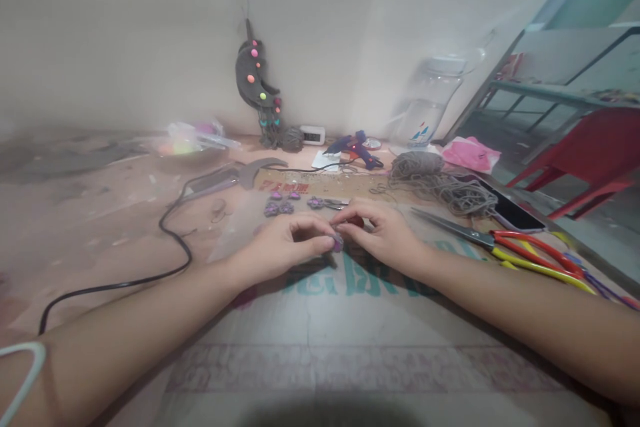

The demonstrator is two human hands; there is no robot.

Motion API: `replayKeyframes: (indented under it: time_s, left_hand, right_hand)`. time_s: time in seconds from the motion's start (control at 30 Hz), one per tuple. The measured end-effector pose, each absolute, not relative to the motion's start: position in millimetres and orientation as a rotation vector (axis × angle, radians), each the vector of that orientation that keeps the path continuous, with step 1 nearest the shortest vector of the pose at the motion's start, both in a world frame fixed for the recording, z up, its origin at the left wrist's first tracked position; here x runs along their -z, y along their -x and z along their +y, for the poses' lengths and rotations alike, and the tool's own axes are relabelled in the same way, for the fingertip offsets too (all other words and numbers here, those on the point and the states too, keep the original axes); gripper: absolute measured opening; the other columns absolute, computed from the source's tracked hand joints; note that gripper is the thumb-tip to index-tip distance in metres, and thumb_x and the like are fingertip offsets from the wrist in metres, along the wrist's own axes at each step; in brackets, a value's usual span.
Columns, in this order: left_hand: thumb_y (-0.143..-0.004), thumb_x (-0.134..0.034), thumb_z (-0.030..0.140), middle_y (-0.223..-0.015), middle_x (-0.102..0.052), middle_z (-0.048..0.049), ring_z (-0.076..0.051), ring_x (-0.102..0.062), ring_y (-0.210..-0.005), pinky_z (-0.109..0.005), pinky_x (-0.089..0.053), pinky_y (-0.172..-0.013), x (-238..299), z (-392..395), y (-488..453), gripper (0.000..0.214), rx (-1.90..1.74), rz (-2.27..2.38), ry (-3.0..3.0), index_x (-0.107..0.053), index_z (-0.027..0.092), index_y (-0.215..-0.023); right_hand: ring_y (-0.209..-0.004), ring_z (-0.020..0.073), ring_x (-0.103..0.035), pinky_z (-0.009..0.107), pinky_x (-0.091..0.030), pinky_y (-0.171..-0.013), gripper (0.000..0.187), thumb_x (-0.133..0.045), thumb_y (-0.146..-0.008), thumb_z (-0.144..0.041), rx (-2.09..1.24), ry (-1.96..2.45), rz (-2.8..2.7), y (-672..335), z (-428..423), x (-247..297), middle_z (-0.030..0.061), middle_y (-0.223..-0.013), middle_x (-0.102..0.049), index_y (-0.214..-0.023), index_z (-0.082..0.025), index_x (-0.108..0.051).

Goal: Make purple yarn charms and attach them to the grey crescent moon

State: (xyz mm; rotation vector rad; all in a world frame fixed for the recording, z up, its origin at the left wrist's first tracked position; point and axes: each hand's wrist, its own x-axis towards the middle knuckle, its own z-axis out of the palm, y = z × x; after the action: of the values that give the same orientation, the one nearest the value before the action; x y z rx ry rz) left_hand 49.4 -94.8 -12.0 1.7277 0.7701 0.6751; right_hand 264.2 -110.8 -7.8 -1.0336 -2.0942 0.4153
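Observation:
My left hand [295, 240] pinches a small grey-and-purple flower-shaped piece [338, 242] between thumb and fingers. The fingertips of my right hand [375, 230] are closed at the same piece from the other side. Just beyond my hands, several similar grey-and-purple flower pieces [278, 208] lie grouped on the sheet. One more flower piece [315, 202] is beside a slim metal tool [336, 203], partly hidden behind my right hand. What else my right fingers may hold is too blurred to make out.
Large red-and-yellow-handled scissors [500, 243] lie right of my hands, near grey yarn [445, 180] and a phone [515, 203]. A blue glue gun [355, 149] and a clear bottle [433, 103] stand at the back. A black cable [175, 233] crosses the left side.

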Motion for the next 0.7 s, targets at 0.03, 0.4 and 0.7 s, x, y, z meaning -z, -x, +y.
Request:
replayKeyframes:
  time_s: [0.03,0.4,0.7]
  left_hand:
    - [-0.084,-0.068,0.037,-0.099,-0.072,-0.0058,-0.020,-0.066,-0.093,-0.033,-0.050,-0.087,12,-94,-50,0.019,-0.693,0.748,-1.732,-0.073,0.018,-0.084]
    - [-0.083,-0.068,0.039,-0.085,-0.066,-0.0033,-0.017,-0.061,-0.080,-0.030,-0.047,-0.076,14,-94,-52,0.022,-0.870,0.850,-1.492,-0.064,0.017,-0.083]
    - [-0.093,-0.054,0.032,-0.097,-0.069,-0.0035,-0.022,-0.060,-0.103,-0.036,-0.041,-0.097,12,-98,-51,0.028,-0.661,0.848,-2.196,-0.077,0.024,-0.080]
  right_hand:
    - [-0.069,0.0129,-0.060,0.025,-0.046,-0.065,0.011,-0.063,-0.088,-0.020,-0.409,1.049,-2.072,-264,-111,8,0.0016,-0.076,-0.069,-0.087,-0.020,-0.074]
    - [-0.063,0.0126,-0.058,0.024,-0.042,-0.058,0.012,-0.066,-0.087,-0.023,-0.314,1.140,-1.977,-265,-112,10,0.0023,-0.078,-0.074,-0.087,-0.020,-0.077]
    - [-0.072,0.0155,-0.060,0.028,-0.045,-0.067,0.027,-0.051,-0.094,-0.014,-0.119,1.012,-2.151,-275,-107,9,0.0029,-0.074,-0.068,-0.104,-0.020,-0.074]
